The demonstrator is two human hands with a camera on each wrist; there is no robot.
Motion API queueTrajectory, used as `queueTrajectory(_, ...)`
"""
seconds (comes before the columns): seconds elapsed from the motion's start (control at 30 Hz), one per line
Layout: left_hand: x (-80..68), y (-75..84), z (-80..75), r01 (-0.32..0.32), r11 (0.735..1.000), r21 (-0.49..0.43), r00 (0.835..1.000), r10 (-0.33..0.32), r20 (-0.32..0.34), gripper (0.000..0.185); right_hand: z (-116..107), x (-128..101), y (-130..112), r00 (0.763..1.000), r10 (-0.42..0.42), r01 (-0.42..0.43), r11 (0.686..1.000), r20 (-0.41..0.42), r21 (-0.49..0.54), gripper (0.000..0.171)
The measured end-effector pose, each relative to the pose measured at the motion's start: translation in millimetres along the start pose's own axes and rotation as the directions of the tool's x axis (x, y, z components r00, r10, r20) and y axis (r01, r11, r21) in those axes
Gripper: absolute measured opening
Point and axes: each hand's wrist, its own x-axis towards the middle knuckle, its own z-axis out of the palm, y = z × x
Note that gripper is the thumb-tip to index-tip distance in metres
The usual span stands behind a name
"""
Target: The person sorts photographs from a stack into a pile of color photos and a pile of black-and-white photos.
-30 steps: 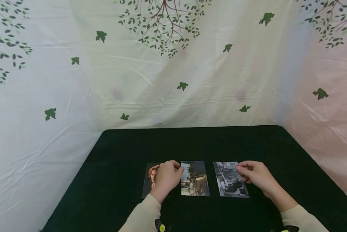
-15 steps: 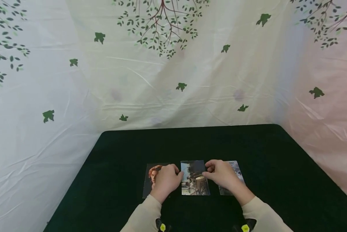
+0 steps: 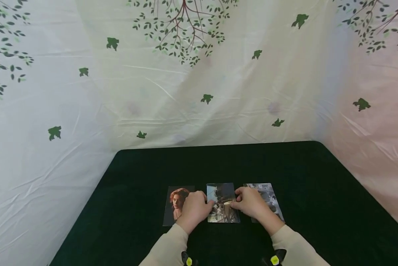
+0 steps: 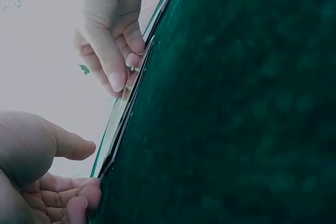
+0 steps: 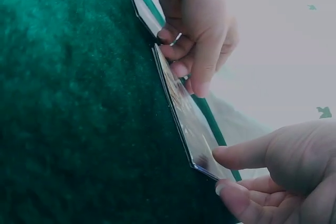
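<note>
Three photo prints lie in a row on the dark green cloth. My left hand [image 3: 196, 207] pinches the left edge of the middle photo [image 3: 223, 212], thumb over its face and fingers at its side. Opposite it, my right hand [image 3: 252, 203] pinches the right edge in the same way. Seen from the right wrist, that photo [image 5: 186, 119] lies low against the cloth, and its edge looks layered. A portrait photo [image 3: 174, 216] is on the left, partly behind my left hand. My right hand covers part of the grey photo [image 3: 268, 194] on the right.
The green-covered table [image 3: 219, 159] has rounded far corners. Beyond it hangs a pale cloth backdrop [image 3: 172, 99] printed with branches and green leaves. Bands with yellow-marked devices sit at both wrists.
My right hand has left the grey photo's right edge and moved left to the middle photo's right edge. My left hand stays at the opposite edge, its thumb slightly farther over the photo.
</note>
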Motion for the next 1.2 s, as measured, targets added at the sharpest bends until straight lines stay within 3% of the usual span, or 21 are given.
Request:
queueTrajectory(0.2,-4.4,2.7,2.3,0.002,1.0,-0.028,1.0,-0.002,0.004,0.041,4.3,-0.6,-1.7,1.0,-0.025,0.025,1.0,-0.002,-0.014,0.047)
queueTrajectory(0.5,-4.4,4.1,0.6,0.064,0.995,-0.076,0.997,-0.061,0.051,0.032,5.6,-1.7,-6.3,1.0,-0.005,0.005,1.0,0.005,-0.017,0.049)
queueTrajectory(1.2,-5.2,5.4,-0.8,0.08,0.996,-0.04,0.995,-0.078,0.058,0.039,6.5,-1.7,-9.4,1.0,0.006,-0.006,1.0,0.003,-0.011,0.049)
